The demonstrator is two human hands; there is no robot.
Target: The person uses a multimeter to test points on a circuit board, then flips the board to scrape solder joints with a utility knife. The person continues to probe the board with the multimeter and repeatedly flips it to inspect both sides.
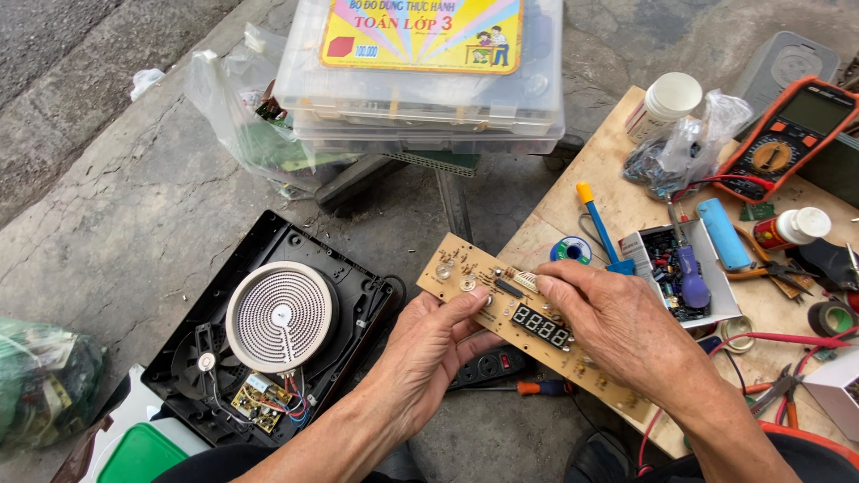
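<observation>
both hands hold a long tan circuit board (528, 326) up in the air, in the middle, near the person. the left hand (429, 353) grips its near edge from below, thumb on top. the right hand (617, 326) clamps over its right part. the board could slip and fall on the hard ground, because only fingers hold it. a hard squeeze could bend the small parts or the number display (541, 325). the open cooker (268, 331) lies on the ground to the left, with loose wires (291, 407) that could get pulled.

Left hand (429, 353), right hand (617, 326), both gripping circuit board (519, 309)
</observation>
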